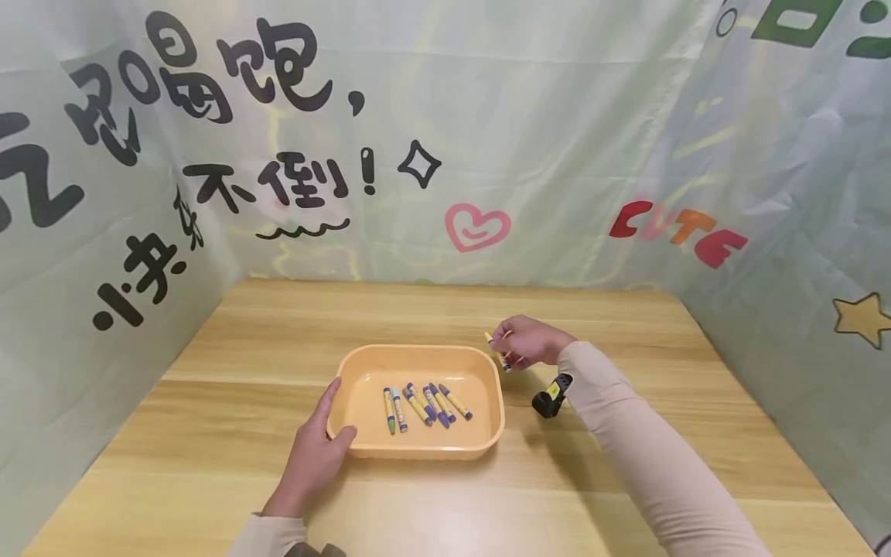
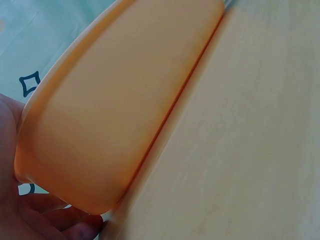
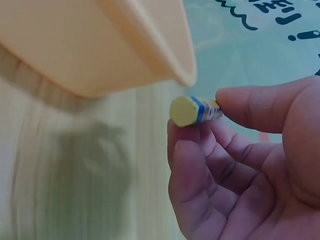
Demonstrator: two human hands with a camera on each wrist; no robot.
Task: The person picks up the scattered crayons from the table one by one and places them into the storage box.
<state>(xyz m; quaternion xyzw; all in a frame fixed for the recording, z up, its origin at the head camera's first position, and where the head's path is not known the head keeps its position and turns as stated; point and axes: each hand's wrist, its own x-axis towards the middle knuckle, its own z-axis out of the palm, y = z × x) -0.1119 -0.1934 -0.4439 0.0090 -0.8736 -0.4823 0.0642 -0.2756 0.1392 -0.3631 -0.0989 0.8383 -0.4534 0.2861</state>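
My left hand (image 1: 320, 445) grips the left side of a shallow orange plastic tray (image 1: 421, 450), thumb over its near left corner. In the left wrist view, the fingers (image 2: 82, 225) curl around the outside of the tray wall (image 2: 110, 100). Several crayons (image 1: 455, 404) in yellow wrappers lie side by side inside the tray. Just beyond its right rim, my right hand (image 1: 534, 342) pinches one crayon (image 3: 184, 111) between thumb and fingers, above the table. A pale yellow end faces the right wrist camera.
The tray stands on a wood-grain table (image 1: 244, 340). A black wrist camera (image 1: 552, 396) hangs below the right wrist. Printed cloth walls (image 1: 557, 139) with lettering, a heart and stars enclose the back and both sides.
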